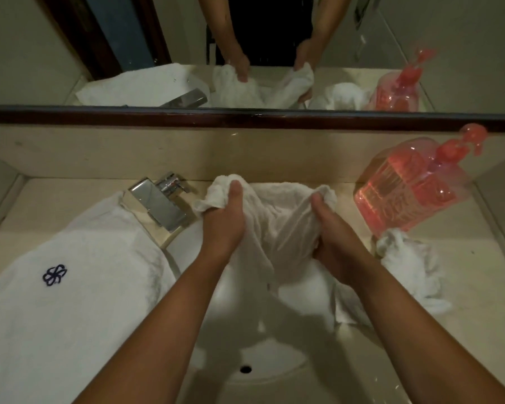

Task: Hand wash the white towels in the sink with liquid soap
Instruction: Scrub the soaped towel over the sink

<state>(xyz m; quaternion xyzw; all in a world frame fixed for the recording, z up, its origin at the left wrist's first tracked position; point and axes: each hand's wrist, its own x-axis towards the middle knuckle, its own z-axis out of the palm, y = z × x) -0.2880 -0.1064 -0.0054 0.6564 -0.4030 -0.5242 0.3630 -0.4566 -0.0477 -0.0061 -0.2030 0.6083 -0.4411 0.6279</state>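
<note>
Towel (277, 225) hung bunched over the sink (260, 360) between our fists; our left hand (225, 223) gripped its left end near the faucet (158, 202), our right hand (330, 228) gripped its right end; the pink soap bottle (405, 188) stood on the counter (478, 275) beside a crumpled towel (408, 263).

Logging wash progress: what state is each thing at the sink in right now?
Held towel: bunched, stretched between both hands above the sink.
Left hand: grips the towel.
Right hand: grips the towel.
Faucet: no stream visible.
Soap bottle: upright on the counter.
Crested towel: spread on the counter, left.
Small towel: crumpled beside bottle.
</note>
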